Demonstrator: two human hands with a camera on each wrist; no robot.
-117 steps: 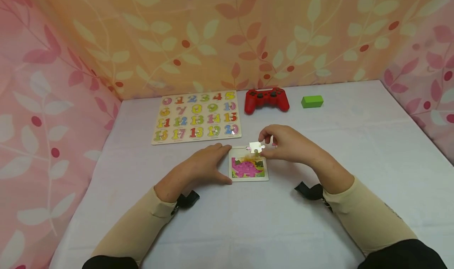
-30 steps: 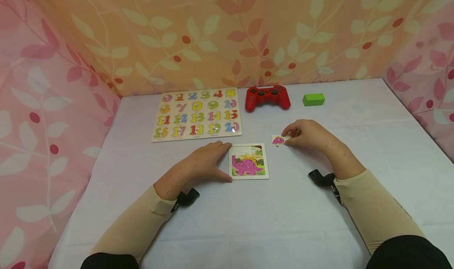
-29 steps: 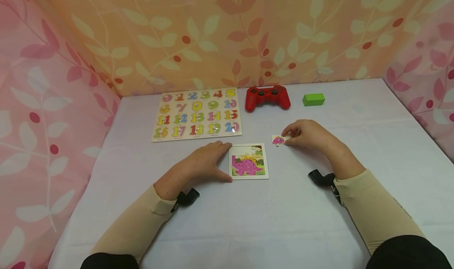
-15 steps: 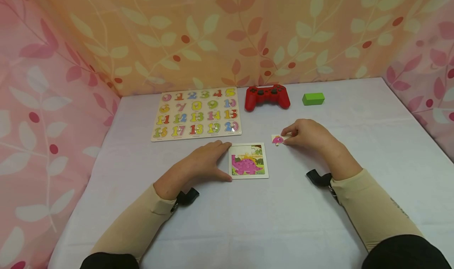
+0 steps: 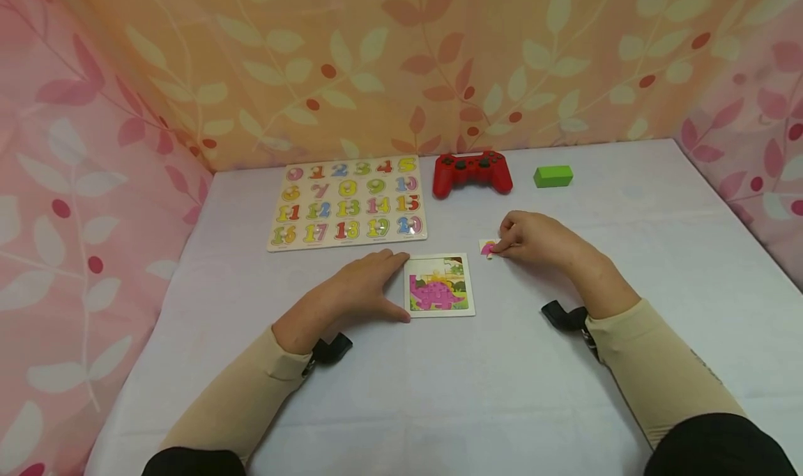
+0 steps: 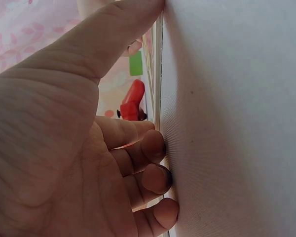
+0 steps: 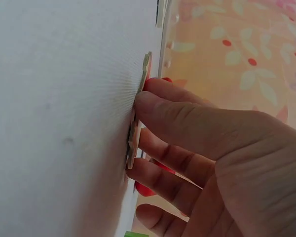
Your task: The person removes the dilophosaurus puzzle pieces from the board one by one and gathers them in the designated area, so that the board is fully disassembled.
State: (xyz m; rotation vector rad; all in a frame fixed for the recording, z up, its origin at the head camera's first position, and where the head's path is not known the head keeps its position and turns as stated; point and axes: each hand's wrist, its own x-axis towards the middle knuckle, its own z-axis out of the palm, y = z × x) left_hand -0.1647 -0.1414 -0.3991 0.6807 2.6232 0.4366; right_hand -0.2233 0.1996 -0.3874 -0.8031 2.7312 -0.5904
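A small white-framed dinosaur jigsaw tray (image 5: 439, 313) lies mid-table, with joined pieces showing a pink dinosaur (image 5: 436, 295). At the tray's left edge rests my left hand (image 5: 357, 288), thumb at the near corner and index finger at the far one. In the left wrist view the fingertips (image 6: 157, 178) are right by the tray's side. To the right of the tray, my right hand (image 5: 539, 242) pinches a pink-and-white puzzle piece (image 5: 486, 249) low over the cloth. Its thumb covers part of the piece (image 7: 147, 64) in the right wrist view.
Behind the tray lies a number puzzle board (image 5: 348, 201). A red game controller (image 5: 473, 174) stands to its right, and a green block (image 5: 553, 176) sits farther right. Patterned cloth (image 5: 401, 65) walls off the back and sides of the white-covered table (image 5: 426, 392).
My right hand has gone from above the tray, where it held a piece, to a piece on the right. Lately its thumb and fingers slid left over that piece. The left hand stays put.
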